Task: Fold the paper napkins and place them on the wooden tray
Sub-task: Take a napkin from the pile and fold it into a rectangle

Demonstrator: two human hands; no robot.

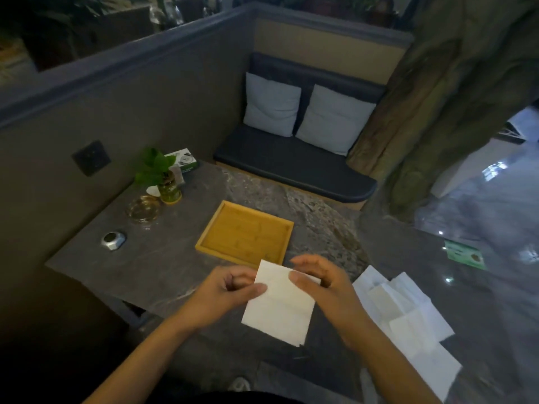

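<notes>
While tissue box [183, 163] print unreadable, both hands' fingers [256, 290] pinch napkin [280, 304] above table [163, 266]

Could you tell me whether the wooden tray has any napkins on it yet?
Empty: the tray shows only bare wood. One napkin is between both hands; the rest lie on the table.

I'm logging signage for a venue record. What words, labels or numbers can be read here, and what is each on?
No text reads clearly.
Green-and-white box behind the plant: print, too blurred to read.
Green bottle holding the plant: label, too small to read.
Green card at the table's right edge: print, blurred.
Held napkin, wooden tray: no text visible.
</notes>
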